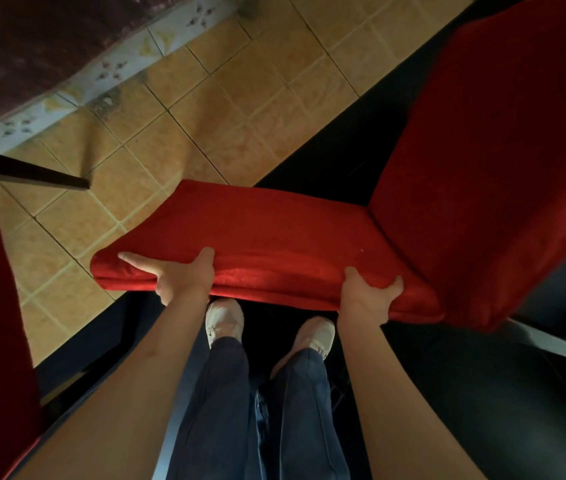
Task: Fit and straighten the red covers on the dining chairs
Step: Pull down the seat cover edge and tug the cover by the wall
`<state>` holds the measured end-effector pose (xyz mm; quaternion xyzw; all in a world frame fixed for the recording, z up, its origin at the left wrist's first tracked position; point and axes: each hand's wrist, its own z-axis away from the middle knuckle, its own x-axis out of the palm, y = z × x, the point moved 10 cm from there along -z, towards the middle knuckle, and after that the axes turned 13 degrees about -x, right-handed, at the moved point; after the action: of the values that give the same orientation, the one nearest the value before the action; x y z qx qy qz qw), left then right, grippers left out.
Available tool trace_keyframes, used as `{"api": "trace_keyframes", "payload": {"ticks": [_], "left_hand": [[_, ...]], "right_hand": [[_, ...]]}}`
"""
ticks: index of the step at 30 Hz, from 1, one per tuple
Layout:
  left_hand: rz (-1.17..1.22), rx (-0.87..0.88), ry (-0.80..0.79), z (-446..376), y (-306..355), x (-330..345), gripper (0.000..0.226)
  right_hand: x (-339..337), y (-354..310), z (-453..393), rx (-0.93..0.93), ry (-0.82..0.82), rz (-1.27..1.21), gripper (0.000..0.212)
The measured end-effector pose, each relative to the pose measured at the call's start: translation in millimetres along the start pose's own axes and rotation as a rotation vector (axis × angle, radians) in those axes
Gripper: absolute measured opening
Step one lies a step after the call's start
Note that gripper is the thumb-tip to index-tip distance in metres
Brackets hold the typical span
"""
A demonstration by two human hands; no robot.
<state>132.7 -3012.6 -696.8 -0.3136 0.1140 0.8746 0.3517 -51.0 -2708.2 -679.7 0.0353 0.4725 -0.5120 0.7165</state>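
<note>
The chair seat (274,233) wears a plain bright red cover, and the chair back (492,161) to its right is the same red, darker in shadow. Beyond the seat the floor (226,98) is tan and orange square tiles with pale grout lines, edged farther off by a pale blue-grey border strip (108,69) with dark flower-like motifs and yellow marks. Below the seat show dark blue trousers (257,410) and white shoes (224,318).

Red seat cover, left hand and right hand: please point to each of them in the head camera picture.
red seat cover (274,230): head view, on the top face of the seat.
left hand (181,277): head view, on the back of the hand.
right hand (366,297): head view, on the back of the hand.
</note>
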Motion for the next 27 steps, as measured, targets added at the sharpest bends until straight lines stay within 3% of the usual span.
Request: {"api": "trace_keyframes", "payload": {"ticks": [7, 13, 27], "left_hand": [[0.073, -0.001, 0.017, 17.0, 31.6, 2.4, 0.104], [0.114, 0.014, 0.031, 32.8, 66.0, 6.7, 0.116], [0.107, -0.009, 0.097, 51.8, 131.4, 17.2, 0.104]], "right_hand": [[4.9, -36.9, -3.1, 0.007, -0.020, -0.003, 0.094], [10.9, -75.1, -9.8, -0.012, -0.012, -0.008, 0.088], [28.3, -145.6, -24.5, -0.027, -0.003, 0.042, 0.079]]}}
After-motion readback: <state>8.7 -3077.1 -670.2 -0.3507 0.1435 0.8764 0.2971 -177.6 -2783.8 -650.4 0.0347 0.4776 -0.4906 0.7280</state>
